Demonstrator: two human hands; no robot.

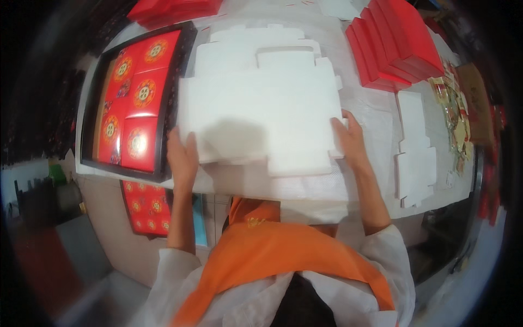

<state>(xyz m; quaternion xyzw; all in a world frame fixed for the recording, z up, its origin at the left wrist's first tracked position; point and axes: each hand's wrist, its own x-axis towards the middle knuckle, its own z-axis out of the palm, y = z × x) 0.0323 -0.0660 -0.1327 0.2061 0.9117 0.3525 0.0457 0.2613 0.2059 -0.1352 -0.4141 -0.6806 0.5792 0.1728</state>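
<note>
A flat, unfolded white cardboard box blank [256,114] with tabs and notches lies level in front of me, plain side up. My left hand [182,155] grips its left edge, thumb and fingers pointing away from me. On the opposite edge, my right hand [351,139] holds the blank near a side tab, its fingers partly hidden. A shadow falls across the left part of the card. Beyond it, more white blanks [234,38] lie on the table. Just left of my left hand stands a dark-rimmed tray [173,98] holding several red boxes [143,94] with round gold designs.
Stacked red boxes [392,46] stand at the far right, and another red pile [169,11] at the far left. A narrow white blank [415,147] and small gold packets [455,109] lie right. Below the table's left front edge sits a red patterned box [147,207].
</note>
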